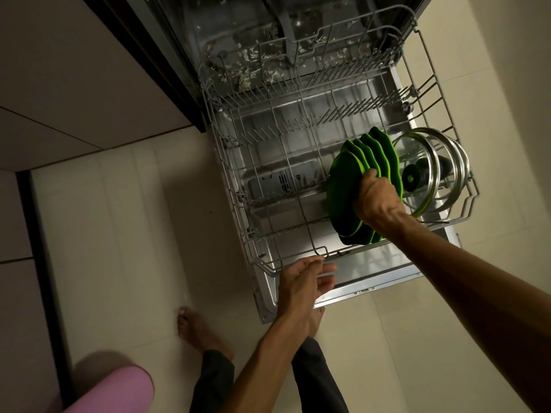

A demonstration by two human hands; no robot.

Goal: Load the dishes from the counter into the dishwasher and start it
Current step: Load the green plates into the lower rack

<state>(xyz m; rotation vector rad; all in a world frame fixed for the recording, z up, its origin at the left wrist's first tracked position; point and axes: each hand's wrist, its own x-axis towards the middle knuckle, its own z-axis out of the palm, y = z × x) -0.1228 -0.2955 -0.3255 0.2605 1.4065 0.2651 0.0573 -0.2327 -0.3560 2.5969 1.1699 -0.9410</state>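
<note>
Your right hand (376, 198) is the one doing the work here, fingers curled over the top edge of the nearest round green plastic plate (343, 192), pinching it as it stands on edge in the pulled-out grey wire lower rack (253, 234) of the open stainless dishwasher (372, 281). Your left hand (304, 278) is just loose and empty, fingers relaxed, hovering by the rack's front rim, not clearly touching it.

Here's what matters for the next bit: the plates stand upright in a row running away from you to the right, faces toward the rack's left side. More green plates (378, 147) are slotted behind the one you hold, and past those a glass pot lid with a steel rim (429, 171) leans at the right end. So the plate is directly under your right hand, and I'd guess it only needs settling straight down between the tines. The left half of the rack is the open side, nearer your left hand.
</note>
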